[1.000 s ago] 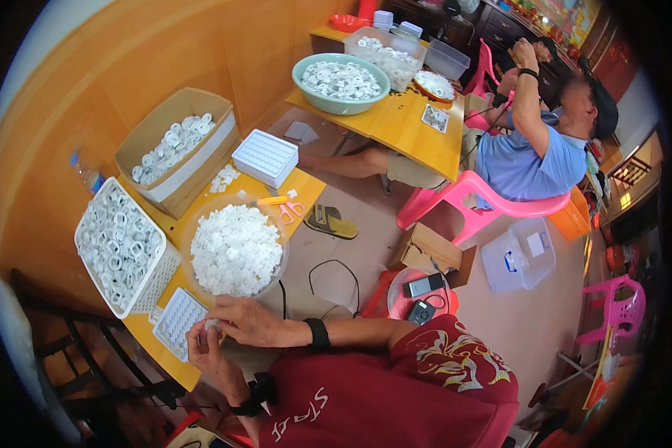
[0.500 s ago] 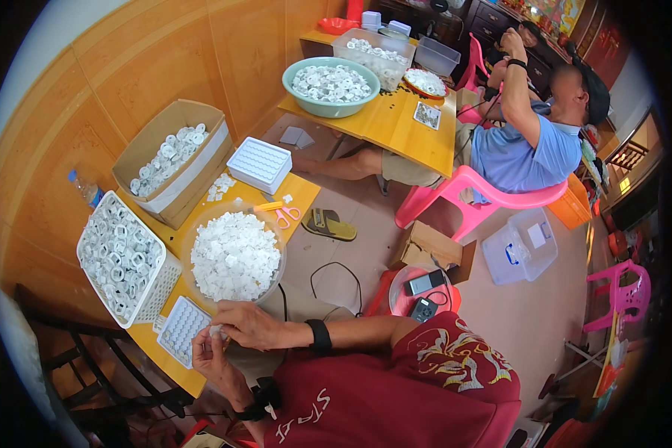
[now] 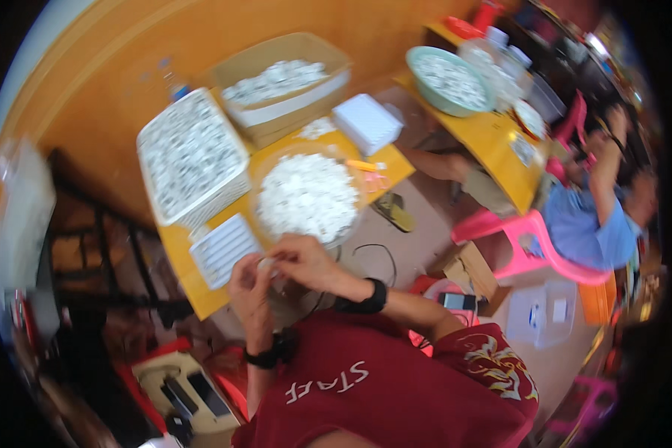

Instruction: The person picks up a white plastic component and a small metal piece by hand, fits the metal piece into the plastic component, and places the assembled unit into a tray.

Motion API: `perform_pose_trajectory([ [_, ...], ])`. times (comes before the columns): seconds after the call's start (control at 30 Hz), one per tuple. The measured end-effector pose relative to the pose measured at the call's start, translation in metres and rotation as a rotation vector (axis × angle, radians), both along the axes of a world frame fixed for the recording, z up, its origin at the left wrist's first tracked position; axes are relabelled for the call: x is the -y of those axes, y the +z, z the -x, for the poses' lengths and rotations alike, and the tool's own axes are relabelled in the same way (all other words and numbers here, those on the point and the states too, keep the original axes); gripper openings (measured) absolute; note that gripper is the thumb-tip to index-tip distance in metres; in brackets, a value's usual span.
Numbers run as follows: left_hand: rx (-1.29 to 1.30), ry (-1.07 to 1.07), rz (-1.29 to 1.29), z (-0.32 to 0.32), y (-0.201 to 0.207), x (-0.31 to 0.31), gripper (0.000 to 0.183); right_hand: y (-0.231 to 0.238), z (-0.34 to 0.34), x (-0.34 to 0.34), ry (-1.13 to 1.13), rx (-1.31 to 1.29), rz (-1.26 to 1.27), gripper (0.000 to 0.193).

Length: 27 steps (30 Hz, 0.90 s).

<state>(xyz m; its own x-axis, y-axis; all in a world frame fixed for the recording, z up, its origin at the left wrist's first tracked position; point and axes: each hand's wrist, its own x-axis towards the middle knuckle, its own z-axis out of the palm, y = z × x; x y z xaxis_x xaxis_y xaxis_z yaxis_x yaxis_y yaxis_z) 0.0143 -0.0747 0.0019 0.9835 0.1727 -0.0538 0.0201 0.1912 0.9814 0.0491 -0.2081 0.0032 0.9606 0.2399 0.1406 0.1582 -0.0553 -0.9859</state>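
Observation:
My left hand (image 3: 252,293) and my right hand (image 3: 306,263) meet over the front edge of the yellow table, fingertips pinched together. Between them is a small white piece (image 3: 266,264), mostly covered by fingers and blurred. Just beyond stands a clear round bowl (image 3: 257,211) heaped with small white pieces (image 3: 306,196). A white tray with rows of small compartments (image 3: 224,252) lies left of the bowl, near my left hand. Farther left, a white basket (image 3: 224,192) is full of white and grey ring-like parts.
Behind the bowl stand a cardboard box (image 3: 291,110) of white parts and white stacked trays (image 3: 366,125). An orange-yellow cutter (image 3: 361,165) and pink scissors (image 3: 373,181) lie beside the bowl. To the right, a person in blue (image 3: 586,224) sits on a pink chair (image 3: 500,225) by another table.
My view has swung left, so the table and bowl appear farther right and are blurred. Both hands stay pinched together at the small white piece.

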Motion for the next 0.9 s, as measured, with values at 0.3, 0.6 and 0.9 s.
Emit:
perform_pose_trajectory([
  [0.3,-0.011,0.066,0.120,0.006,0.005,-0.011,0.036,0.094,-0.129,0.047,-0.126,0.178,-0.203,0.019],
  [0.6,0.052,0.301,0.014,0.016,-0.008,-0.051,0.024,0.070,-0.069,0.062,-0.196,0.073,0.066,0.021],
  [0.9,-0.079,0.758,-0.293,0.028,-0.065,-0.147,0.041,-0.063,0.035,0.170,0.105,-0.562,0.338,0.015],
])
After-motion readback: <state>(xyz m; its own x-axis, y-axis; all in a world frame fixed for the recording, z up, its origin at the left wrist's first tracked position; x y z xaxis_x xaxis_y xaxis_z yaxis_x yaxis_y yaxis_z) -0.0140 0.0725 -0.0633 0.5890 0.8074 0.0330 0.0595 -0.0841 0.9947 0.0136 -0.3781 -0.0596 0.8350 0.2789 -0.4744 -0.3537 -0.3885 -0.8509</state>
